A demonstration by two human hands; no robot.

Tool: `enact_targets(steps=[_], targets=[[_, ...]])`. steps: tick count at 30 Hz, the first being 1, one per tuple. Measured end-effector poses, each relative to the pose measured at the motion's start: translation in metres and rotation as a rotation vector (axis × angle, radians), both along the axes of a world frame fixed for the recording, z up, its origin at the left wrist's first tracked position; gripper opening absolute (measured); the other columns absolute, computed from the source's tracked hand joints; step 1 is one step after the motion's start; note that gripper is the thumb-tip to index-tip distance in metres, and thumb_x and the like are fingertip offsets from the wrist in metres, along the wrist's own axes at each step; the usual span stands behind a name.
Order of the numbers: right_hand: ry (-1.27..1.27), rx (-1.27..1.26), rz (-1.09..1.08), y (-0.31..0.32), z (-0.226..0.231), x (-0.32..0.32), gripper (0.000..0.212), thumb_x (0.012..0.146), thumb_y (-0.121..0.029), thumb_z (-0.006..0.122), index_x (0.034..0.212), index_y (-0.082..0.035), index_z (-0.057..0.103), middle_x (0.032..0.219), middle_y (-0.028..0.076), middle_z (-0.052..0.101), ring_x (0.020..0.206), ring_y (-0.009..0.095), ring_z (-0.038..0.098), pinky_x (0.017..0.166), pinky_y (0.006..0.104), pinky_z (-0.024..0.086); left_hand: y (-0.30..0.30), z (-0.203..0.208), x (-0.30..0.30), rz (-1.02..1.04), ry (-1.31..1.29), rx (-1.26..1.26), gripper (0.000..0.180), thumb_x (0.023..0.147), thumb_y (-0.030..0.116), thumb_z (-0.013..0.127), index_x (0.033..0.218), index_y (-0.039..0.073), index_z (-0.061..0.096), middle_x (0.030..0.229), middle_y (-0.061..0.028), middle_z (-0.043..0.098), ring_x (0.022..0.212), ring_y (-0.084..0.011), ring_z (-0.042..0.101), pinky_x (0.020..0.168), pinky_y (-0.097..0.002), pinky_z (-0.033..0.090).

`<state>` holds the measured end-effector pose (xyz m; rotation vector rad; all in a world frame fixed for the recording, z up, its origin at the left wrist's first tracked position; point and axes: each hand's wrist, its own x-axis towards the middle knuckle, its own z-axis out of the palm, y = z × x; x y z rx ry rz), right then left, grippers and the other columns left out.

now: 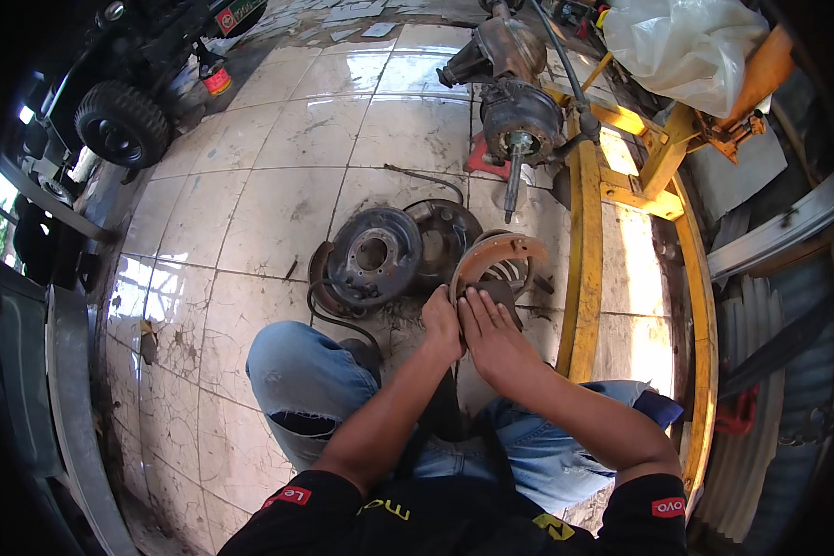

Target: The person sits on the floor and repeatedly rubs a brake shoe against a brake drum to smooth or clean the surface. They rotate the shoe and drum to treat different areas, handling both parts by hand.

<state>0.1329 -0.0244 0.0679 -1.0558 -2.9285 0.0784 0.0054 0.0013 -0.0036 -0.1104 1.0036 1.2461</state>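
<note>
**Floor-level brake job: both hands on a rusty brake shoe**

Biggest stuff first. Everything's spread over a pale tiled floor (278,213), cracked and grimy in places, with bright glare on some tiles. Up at the left there's a dark vehicle (69,69) with a chunky black tyre (122,124). Over on the right, a scuffed yellow frame (584,269) runs along past the person's knee, and just left of its far end sits a greasy axle assembly (510,56), a splined shaft poking out toward the person. A cloudy plastic bag (686,51) is bunched up by the frame's far end.

In front of the person's ripped jeans (296,357) are two round backing plates: the front plate (396,243) tilted and partly covering the rear plate (449,222). A red and yellow container (217,79) stands near the tyre.

Now the main bit: the curved, rust-brown brake shoe (505,252) is right of those plates, held up between the knees. The left hand (443,324) has its grip closed on the near edge. The right hand (493,338) lies against it, fingers straight and together; can't tell if that grip's clasping anything. Smallest: a thin dark hose (426,176) beyond the plates.
</note>
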Motion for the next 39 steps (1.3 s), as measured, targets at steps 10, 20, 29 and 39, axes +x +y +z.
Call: enact_targets(steps=[10,20,29,39], targets=[[0.018,0.009,-0.04,-0.006,0.001,-0.002,0.057,0.089,-0.009,0.05,0.141,0.012,0.038,0.147,0.031,0.038,0.138,0.042,0.04,0.111,0.0503,0.037,-0.005,0.019,-0.003,-0.019,0.068,0.073,0.042,0.101,0.029,0.029,0.116,0.005,0.061,0.11,-0.0118,0.064,0.101,-0.0256,0.064,0.092,-0.0413,0.051],[-0.016,0.001,-0.065,-0.012,0.003,-0.001,0.059,0.089,-0.011,0.051,0.142,0.011,0.037,0.148,0.031,0.038,0.138,0.041,0.041,0.112,0.0494,0.036,-0.004,0.019,-0.003,-0.049,0.14,0.047,0.039,0.101,0.029,0.031,0.106,0.005,0.062,0.104,-0.0126,0.065,0.095,-0.0257,0.066,0.085,-0.0405,0.055],[0.02,0.034,-0.07,-0.001,-0.001,-0.004,0.056,0.09,-0.011,0.05,0.141,0.009,0.04,0.147,0.029,0.04,0.137,0.04,0.042,0.111,0.0491,0.037,-0.004,0.021,-0.004,-0.029,0.036,0.082,0.038,0.101,0.028,0.032,0.112,0.005,0.061,0.106,-0.0118,0.064,0.097,-0.0256,0.065,0.089,-0.04,0.053],[0.042,0.036,-0.056,0.008,-0.008,-0.004,0.06,0.089,-0.01,0.049,0.144,0.01,0.034,0.15,0.03,0.035,0.14,0.042,0.037,0.112,0.0507,0.035,-0.005,0.048,0.003,0.037,-0.028,0.016,0.036,0.1,0.029,0.035,0.102,0.006,0.062,0.096,-0.0077,0.062,0.086,-0.0219,0.061,0.081,-0.0386,0.052]])
